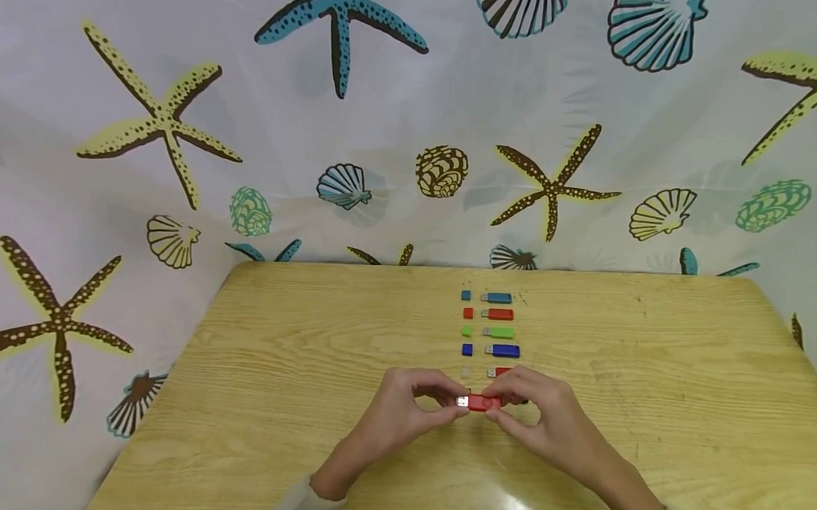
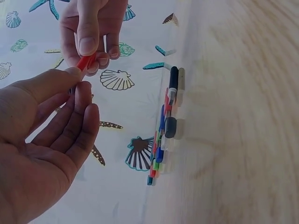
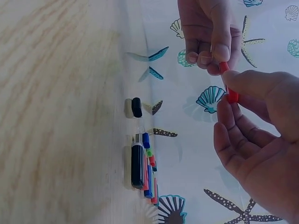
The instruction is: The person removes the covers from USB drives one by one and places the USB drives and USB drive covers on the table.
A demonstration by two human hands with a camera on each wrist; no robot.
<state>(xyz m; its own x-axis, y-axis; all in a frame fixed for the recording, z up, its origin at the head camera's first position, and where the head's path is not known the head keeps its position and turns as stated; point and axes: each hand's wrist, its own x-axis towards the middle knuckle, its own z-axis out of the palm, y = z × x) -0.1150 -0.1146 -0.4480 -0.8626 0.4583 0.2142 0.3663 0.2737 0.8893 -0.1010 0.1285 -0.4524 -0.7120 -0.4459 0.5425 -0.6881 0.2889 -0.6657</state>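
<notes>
Between both hands, above the wooden table, is a red USB flash drive [image 1: 481,402], its silver plug pointing left. My left hand [image 1: 399,405] pinches the plug end with thumb and fingers. The drive's right end is pinched by my right hand [image 1: 545,410]. Fingertips cover both ends of the drive. Just beyond the hands lies another red flash drive [image 1: 502,373], partly hidden by the right fingers, with a clear cap [image 1: 465,372] to its left. A black flash drive [image 3: 137,165] and black cap [image 3: 136,107] show in the right wrist view.
Farther back, capless drives lie in a column: dark blue [image 1: 505,351], green [image 1: 500,333], red [image 1: 499,314] and blue [image 1: 498,298]. Their matching caps, such as the green cap [image 1: 467,331], line up to the left. A curtain [image 1: 399,134] with shells and starfish hangs behind the table [image 1: 296,371].
</notes>
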